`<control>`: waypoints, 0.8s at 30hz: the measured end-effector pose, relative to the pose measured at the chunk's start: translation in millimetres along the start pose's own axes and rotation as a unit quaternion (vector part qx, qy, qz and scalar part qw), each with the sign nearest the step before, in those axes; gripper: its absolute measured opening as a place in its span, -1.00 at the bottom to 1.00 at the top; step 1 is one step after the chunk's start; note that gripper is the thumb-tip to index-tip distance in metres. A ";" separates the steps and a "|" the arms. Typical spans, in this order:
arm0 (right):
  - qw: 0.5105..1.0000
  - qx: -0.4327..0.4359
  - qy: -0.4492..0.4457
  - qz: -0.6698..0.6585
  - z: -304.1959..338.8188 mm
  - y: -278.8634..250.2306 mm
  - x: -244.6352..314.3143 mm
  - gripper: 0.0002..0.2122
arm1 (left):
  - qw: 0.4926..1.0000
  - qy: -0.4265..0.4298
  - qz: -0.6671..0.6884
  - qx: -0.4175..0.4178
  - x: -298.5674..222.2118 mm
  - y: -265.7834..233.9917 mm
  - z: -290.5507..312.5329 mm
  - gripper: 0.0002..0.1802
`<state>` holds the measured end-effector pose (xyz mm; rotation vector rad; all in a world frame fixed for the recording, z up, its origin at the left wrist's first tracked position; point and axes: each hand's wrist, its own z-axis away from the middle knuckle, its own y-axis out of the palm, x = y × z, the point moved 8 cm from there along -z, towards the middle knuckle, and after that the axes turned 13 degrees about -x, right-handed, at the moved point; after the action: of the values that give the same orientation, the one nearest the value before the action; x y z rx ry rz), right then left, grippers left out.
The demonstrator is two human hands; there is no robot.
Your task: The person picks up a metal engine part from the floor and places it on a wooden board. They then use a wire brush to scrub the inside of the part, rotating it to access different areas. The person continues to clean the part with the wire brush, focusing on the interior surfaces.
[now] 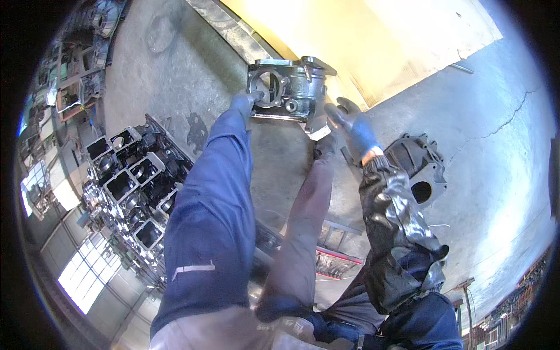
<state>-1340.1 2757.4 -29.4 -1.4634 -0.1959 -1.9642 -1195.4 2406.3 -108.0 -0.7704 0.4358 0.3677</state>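
A black cast-metal housing [303,87] is in front of me, with a round flanged opening on its left and a small round port on its lower side. My left hand [243,104], in a dark glove, is at its left end. The fingers hook around the rim of that opening. To the right of the housing, my right hand [352,121] wears a blue and black glove. Its fingers are spread beside the housing's right end, holding nothing; whether a fingertip touches the metal I cannot tell.
A large yellow board [373,41] lies beyond the housing. On the right, a dark cast cover [417,157] with a round hole rests on the concrete floor. At left stands a big engine block [131,181] with several square openings. My boot [324,146] is just below the housing.
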 end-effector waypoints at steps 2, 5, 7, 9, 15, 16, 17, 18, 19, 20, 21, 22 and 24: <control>0.998 -0.010 0.054 -0.005 -19.8 28.6 -9.0 -0.44 | 0.999 -0.012 0.027 0.012 8.2 4.5 -7.4 -0.68; 0.987 -0.038 0.104 -0.113 -28.2 46.8 0.0 -0.40 | 0.998 -0.026 0.059 0.018 21.0 14.8 -19.8 -0.70; 0.944 -0.021 0.213 -0.249 -20.4 58.7 3.3 -0.37 | 0.997 -0.041 0.057 0.020 29.4 19.0 -22.6 -0.68; 0.951 -0.056 0.233 -0.194 -15.0 53.5 7.9 -0.40 | 0.990 0.076 -0.107 -0.053 19.8 11.0 -18.3 -0.58; 0.952 -0.131 0.237 -0.145 -9.2 35.3 -10.8 -0.42 | 0.975 0.157 -0.112 -0.108 -4.8 29.1 64.3 -0.60; 0.949 -0.129 0.246 -0.151 -7.4 34.3 -19.0 -0.46 | 0.968 0.174 -0.133 -0.125 -12.0 31.9 82.4 -0.60; 0.952 -0.132 0.214 -0.177 -9.4 30.0 -21.2 -0.47 | 0.967 0.162 -0.148 -0.128 -19.2 35.8 92.3 -0.59; 0.951 -0.127 0.210 -0.189 -9.7 27.9 -27.2 -0.48 | 0.963 0.172 -0.152 -0.138 -28.3 39.5 104.1 -0.58; 0.949 -0.126 0.209 -0.201 -7.2 23.7 -34.2 -0.49 | 0.960 0.178 -0.158 -0.146 -34.0 42.6 116.6 -0.56; 0.959 -0.126 0.190 -0.170 -7.9 18.4 -39.0 -0.51 | 0.954 0.156 -0.200 -0.159 -35.3 44.5 124.5 -0.54; 0.963 -0.122 0.177 -0.159 -5.9 14.8 -43.8 -0.52 | 0.951 0.170 -0.203 -0.159 -41.1 48.3 132.9 -0.54; 0.966 -0.129 0.178 -0.139 -3.8 9.0 -50.8 -0.52 | 0.950 0.177 -0.207 -0.152 -45.2 53.2 139.2 -0.54; 0.966 -0.126 0.166 -0.150 2.0 0.8 -59.7 -0.44 | 0.927 0.217 -0.255 -0.170 -59.6 61.1 150.6 -0.55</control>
<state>-1329.4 2783.0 -82.4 -1.2849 -0.0170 -2.5272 -1238.5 2547.6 -17.7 -1.2776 0.5713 -0.2339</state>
